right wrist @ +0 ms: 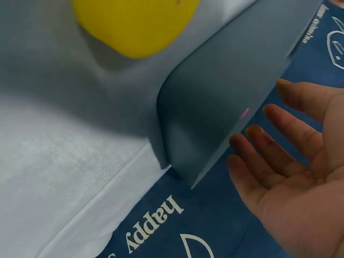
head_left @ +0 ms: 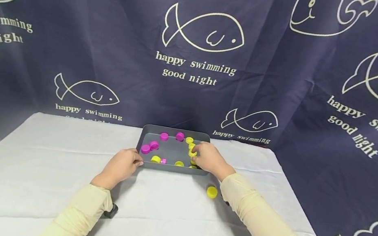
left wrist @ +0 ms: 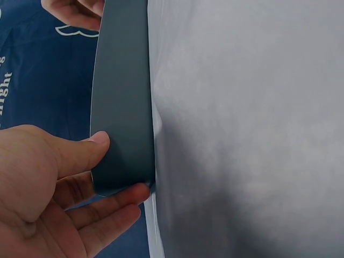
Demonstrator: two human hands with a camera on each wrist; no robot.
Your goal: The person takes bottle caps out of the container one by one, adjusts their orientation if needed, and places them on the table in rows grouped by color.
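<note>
A grey tray [head_left: 166, 167] stands at the table's far side, with magenta caps [head_left: 164, 136] mostly on its left and yellow caps [head_left: 189, 140] along its right and front. My left hand [head_left: 123, 165] grips the tray's front left corner; in the left wrist view the thumb of this hand [left wrist: 59, 188] lies on the wall [left wrist: 121, 97], fingers around the corner. Over the tray's right side, my right hand [head_left: 209, 158] has its fingertips at a yellow cap [head_left: 192, 153]. The right wrist view shows this hand [right wrist: 301, 166] with fingers spread and gently bent, no cap visible between them.
One yellow cap [head_left: 212, 192] lies on the white cloth outside the tray, near its front right corner; it also shows large in the right wrist view [right wrist: 134, 24]. A dark blue curtain [head_left: 191, 106] with fish drawings hangs behind the table and at its sides.
</note>
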